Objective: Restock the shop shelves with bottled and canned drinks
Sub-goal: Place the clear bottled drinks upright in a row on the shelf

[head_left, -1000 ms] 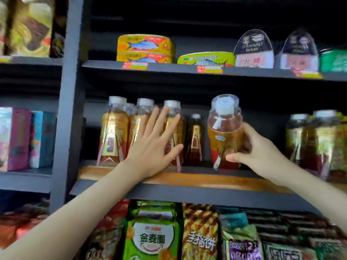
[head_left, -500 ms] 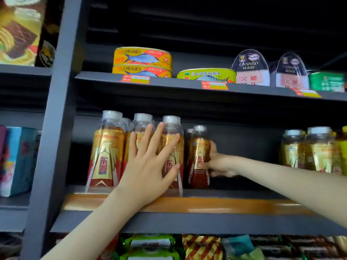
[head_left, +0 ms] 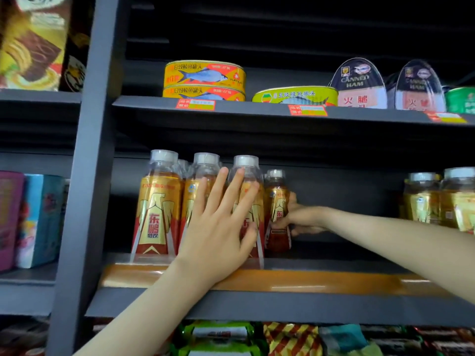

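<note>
While the left hand (head_left: 218, 227) lies flat with its fingers straight and spread against the front row of gold-and-red bottles (head_left: 156, 209), the right hand (head_left: 300, 219) reaches deeper into the middle shelf (head_left: 321, 281). There it grips a rear bottle (head_left: 277, 199) low on its right side, fingers curled round it. This bottle stands upright, set back from the front row and just beside the right-most of the three front bottles.

The left palm covers the labels of the middle and right front bottles, while the left-most one shows its whole label. White caps of more bottles show behind the front row. The right forearm crosses the bay from the right, above the orange strip on the shelf's near edge. Well apart to the right stands a second cluster of bottles (head_left: 437, 199).

On the upper shelf (head_left: 257, 111) sit two stacked yellow fish tins (head_left: 204, 78), a green-and-yellow tin (head_left: 295, 96), two domed canned ham packs (head_left: 359, 83) and a green can (head_left: 462, 98), with red price tags (head_left: 195, 104) on the shelf lip. A dark upright post (head_left: 90, 176) bounds the bay on the left, and beyond it stand coloured boxes (head_left: 38, 219). Snack packets (head_left: 290, 337) fill the shelf below.
</note>
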